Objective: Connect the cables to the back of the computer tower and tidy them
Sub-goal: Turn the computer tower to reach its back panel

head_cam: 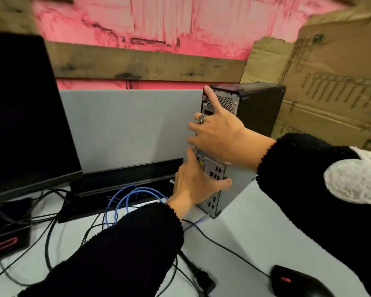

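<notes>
both hands (217,133) splayed on tower (259,108) – grasping nothing; blue cable (124,198) | mouse (296,281) nearby

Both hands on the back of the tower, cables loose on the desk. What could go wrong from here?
1. The computer tower stands angled near the desk edge; the right hand and left hand pushing it might tip or slide it.
2. The blue cable loops tangle with black cables and may snag.
3. The mouse cord runs toward the tower's base and could get dragged.

A pink wall (159,22) crossed by a wooden plank (146,65) rises behind a grey partition (126,129), cardboard (334,78) leaning alongside.
</notes>
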`<act>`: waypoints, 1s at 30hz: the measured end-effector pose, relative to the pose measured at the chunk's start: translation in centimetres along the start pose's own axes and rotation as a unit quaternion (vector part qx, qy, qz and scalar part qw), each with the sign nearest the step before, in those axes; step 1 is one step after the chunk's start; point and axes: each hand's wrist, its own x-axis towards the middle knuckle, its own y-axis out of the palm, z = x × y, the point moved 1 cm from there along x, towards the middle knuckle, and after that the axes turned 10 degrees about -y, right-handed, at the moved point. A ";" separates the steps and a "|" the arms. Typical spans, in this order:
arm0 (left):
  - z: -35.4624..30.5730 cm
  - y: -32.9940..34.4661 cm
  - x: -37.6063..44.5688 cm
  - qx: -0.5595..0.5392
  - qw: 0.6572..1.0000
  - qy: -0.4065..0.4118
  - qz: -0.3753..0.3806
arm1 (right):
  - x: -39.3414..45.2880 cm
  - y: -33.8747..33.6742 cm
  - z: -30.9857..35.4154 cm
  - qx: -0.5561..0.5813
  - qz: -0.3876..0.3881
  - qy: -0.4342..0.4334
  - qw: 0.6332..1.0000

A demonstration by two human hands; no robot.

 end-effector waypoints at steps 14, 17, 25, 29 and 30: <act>0.1 -5.7 -13.9 0.075 0.993 -0.056 -0.068 | -8.6 -8.3 6.2 -0.010 -0.123 -0.020 0.992; 0.4 -6.4 -14.9 0.086 0.993 -0.050 -0.067 | -9.2 -9.1 6.7 -0.024 -0.126 -0.024 0.991; 0.6 -8.0 -14.8 0.122 0.992 -0.025 -0.010 | -9.5 -8.5 6.8 -0.027 -0.160 -0.037 0.986; 0.2 -7.6 -14.6 0.124 0.992 0.009 0.029 | -10.2 -6.7 6.8 -0.017 -0.204 -0.037 0.978; 0.3 -8.1 -14.3 0.124 0.990 0.025 0.063 | -10.4 -6.4 6.7 -0.012 -0.207 -0.031 0.978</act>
